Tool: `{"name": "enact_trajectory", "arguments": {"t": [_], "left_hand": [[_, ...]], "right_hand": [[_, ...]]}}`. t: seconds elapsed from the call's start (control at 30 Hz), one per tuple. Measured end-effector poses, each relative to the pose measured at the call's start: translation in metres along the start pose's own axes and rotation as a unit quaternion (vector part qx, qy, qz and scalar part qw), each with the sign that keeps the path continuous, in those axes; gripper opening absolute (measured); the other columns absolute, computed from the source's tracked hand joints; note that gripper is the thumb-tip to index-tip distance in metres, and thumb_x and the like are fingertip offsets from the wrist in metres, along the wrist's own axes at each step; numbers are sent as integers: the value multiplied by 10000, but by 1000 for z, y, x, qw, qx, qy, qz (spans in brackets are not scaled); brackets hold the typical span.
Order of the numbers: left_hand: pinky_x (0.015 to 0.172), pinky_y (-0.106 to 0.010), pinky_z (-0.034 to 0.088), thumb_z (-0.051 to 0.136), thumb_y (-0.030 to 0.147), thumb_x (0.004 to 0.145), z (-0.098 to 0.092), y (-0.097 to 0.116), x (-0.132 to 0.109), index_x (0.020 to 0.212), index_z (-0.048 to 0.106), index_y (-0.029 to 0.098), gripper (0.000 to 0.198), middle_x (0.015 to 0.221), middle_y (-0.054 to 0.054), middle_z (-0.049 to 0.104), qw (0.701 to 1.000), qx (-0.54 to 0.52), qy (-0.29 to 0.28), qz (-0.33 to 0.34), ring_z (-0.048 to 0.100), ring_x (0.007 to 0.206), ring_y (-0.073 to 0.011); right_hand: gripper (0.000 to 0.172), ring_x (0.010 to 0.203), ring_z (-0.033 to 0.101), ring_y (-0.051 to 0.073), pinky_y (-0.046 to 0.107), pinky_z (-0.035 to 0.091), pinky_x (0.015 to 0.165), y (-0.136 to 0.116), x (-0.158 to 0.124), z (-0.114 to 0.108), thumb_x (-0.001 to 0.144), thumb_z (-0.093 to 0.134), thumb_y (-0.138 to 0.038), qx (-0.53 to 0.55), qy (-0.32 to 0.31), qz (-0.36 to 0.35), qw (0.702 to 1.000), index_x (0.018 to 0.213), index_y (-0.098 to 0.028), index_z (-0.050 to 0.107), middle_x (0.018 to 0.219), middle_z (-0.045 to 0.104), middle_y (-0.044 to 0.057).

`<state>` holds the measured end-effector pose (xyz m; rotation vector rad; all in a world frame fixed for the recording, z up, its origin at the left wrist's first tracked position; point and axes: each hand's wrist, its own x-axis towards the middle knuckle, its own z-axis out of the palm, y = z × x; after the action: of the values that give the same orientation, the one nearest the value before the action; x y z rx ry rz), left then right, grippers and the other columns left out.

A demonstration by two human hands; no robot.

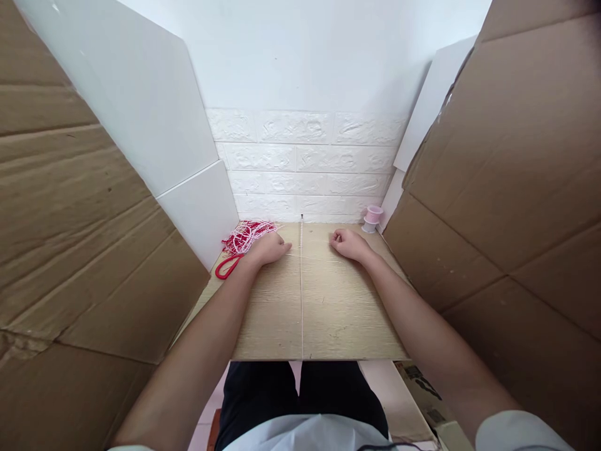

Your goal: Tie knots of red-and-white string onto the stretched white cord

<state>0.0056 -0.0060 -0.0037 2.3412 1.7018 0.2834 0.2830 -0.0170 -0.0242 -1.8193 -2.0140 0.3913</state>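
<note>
A white cord (302,300) runs straight down the middle of the wooden board (263,332), from a small dark peg at the wall to the front edge. Its upper part near the peg looks thicker, as if knotted. My left hand (270,248) is closed left of the cord, fingertips pinched on a thin pale thread. On the other side of the cord, my right hand (348,243) is closed too, its fingers curled together at the thread's other side. The thin thread (314,257) crosses the cord between both hands.
Red and white cords (244,237) lie heaped at the back left, with a red loop (228,267) before them. Pink and white spools (373,216) are stacked at the back right. Cardboard walls (84,207) flank both sides; a white brick-pattern wall (300,160) stands behind.
</note>
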Motion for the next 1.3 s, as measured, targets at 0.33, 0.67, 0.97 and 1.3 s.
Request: {"name": "enact_trajectory", "arguments": {"t": [0.33,0.67,0.97,1.3], "left_hand": [[566,-293,333,467,554,839,0,3,-1,628,673,176,480,644,-73,654,1000,2,7,0,552,598,-185],[577,-285,324,504,532,840,3,7,-1,657,651,186,418,684,-75,664,999,-13,47,-15,550,619,-191],[577,-255,349,572,469,830,5,36,-9,744,685,154,346,683,-27,636,970,-209,94,73,517,621,-138],[443,-214,343,633,456,836,2,74,-29,1310,641,188,545,987,-81,720,887,-420,-116,155,479,489,-53]], "right_hand": [[200,696,601,186,264,349,573,16,4,-13,718,662,-369,-43,4,78,996,839,-214,698,851,714,54],[43,641,556,182,278,334,551,22,8,-3,687,630,-213,62,24,44,997,651,-199,611,712,660,67],[229,685,580,139,234,389,558,-3,3,-13,672,670,-223,559,-40,50,827,889,-178,613,750,640,23],[246,1131,627,247,355,480,974,-42,-15,-16,781,572,-236,670,-132,-9,731,947,-140,726,1086,728,117]]}}
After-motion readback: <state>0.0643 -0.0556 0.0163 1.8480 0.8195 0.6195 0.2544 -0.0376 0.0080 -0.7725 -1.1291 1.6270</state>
